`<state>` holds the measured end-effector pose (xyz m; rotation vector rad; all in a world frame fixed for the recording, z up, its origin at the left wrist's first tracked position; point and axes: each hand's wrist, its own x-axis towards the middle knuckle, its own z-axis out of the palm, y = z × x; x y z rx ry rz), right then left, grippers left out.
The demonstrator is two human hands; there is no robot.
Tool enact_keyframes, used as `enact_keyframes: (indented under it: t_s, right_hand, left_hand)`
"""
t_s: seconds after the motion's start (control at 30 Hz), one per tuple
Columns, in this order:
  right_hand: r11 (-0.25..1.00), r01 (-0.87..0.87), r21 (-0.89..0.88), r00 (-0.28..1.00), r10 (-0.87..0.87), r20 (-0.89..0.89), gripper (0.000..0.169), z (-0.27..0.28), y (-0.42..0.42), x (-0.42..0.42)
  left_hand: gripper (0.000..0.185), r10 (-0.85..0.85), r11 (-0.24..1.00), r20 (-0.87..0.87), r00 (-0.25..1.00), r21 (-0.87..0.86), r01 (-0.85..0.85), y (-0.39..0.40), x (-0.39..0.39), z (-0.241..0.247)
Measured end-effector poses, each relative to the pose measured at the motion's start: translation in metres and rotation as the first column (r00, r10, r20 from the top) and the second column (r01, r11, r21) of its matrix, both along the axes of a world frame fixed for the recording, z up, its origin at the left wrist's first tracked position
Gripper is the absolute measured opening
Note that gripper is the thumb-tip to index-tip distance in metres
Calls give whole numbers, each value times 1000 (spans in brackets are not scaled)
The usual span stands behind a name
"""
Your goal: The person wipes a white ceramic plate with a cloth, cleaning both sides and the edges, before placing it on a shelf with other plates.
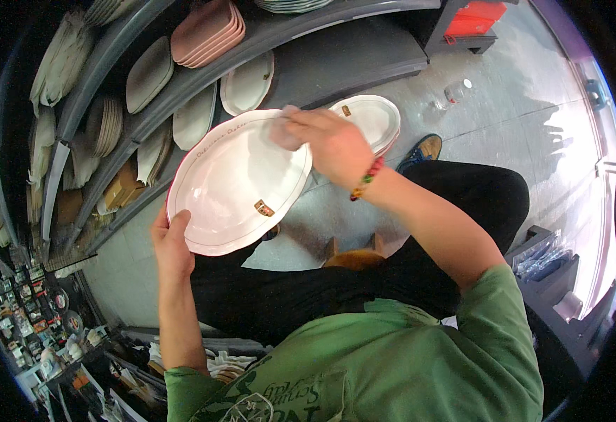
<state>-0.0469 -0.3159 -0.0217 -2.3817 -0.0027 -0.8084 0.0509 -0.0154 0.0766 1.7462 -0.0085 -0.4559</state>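
Note:
My left hand (173, 237) grips a white oval ceramic plate (228, 179) by its near left rim, thumb on top. The plate is tilted up towards me and has a scalloped edge, a thin line of script near the rim and a small brown sticker. At the plate's far right rim, my right hand (334, 145) is blurred. A pale wad, perhaps a cloth or tissue (285, 132), is in its fingers against the plate's surface. Behind my right hand stands another white oval plate with a sticker (374, 118), perhaps on others; its support is hidden.
Dark shelves (350, 60) curve along the front and left, with stacked pink dishes (205, 34) and white plates (194, 116). A clear plastic container (456, 92) is on the tiled floor (498, 126). A wooden stool (355, 259) shows between my legs. Red boxes (474, 21) lie far right.

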Motion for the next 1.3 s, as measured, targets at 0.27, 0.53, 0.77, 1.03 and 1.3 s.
enact_keyframes:
  t_s: [0.27,0.53,0.77,1.03,1.3]
  right_hand:
    - [952,-256,-168,955,222,-198,15,-56,35,-19]
    - [853,-512,107,504,398,-766,12,-50,-26,-65]
    - [987,-152,42,980,145,136,32,-1,-2,-13]
    - [884,-328,-333,940,269,-212,34,-12,27,0]
    - [901,-182,-395,258,-344,-903,22,-45,-98,-62]
  left_hand:
    - [43,-92,995,163,982,56,84,0,-12,-9]
    - [43,-51,999,117,992,-1,51,19,-4,-17]
    - [43,-25,997,14,1000,-74,26,11,-3,-9]
    - [43,8,992,-39,999,-123,-13,-2,-13,-9]
    - [44,114,990,-35,993,-78,-116,23,-5,-17]
